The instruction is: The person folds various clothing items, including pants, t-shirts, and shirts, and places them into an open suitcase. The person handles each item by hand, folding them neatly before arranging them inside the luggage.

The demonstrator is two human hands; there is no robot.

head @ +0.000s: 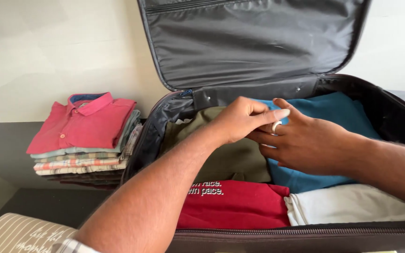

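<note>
Open suitcase, dark lining, lid propped up at the far side. Inside, folded garments in two rows: olive garment far left, teal garment far right, red shirt near left with white print, white garment near right. The teal garment's long axis runs near to far.

Left hand curled, fingertips pinching at a white ring on a finger of the right hand. The right hand lies flat, fingers extended leftward, resting on the teal garment, gripping nothing.

Left of the case, a stack of folded shirts, pink shirt on top. Lower shirts show edges only. The near suitcase wall is cut off by the frame.
</note>
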